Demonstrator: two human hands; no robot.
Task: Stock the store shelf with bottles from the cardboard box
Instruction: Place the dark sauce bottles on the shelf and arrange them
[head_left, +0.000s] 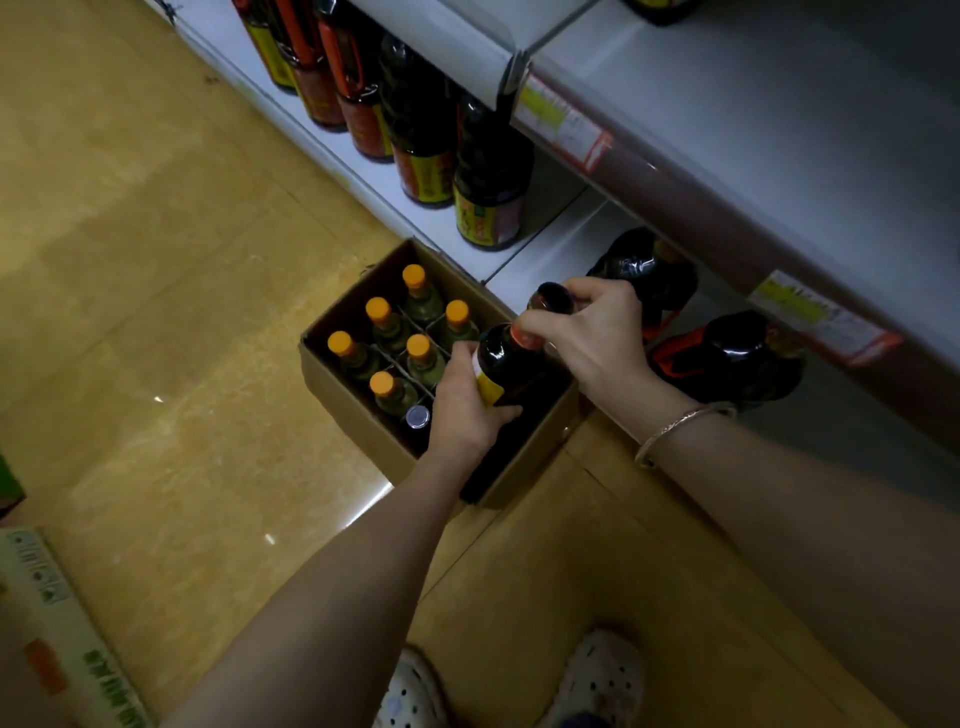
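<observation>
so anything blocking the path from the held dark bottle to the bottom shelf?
Partly. Both the left hand and right hand hold the dark bottle over the cardboard box. Two large dark jugs already occupy the nearest bottom shelf; bare shelf shows left of them.

Tan tiled floor (156, 291) carries cardboard box (358, 415); white bottom shelf (415, 208) carries dark bottles (488, 176).

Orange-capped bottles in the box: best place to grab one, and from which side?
By the neck just under the orange cap, coming straight down from above. The bottles stand upright in divider cells inside the cardboard box, so the bodies are walled in; only caps and necks stick out.
</observation>
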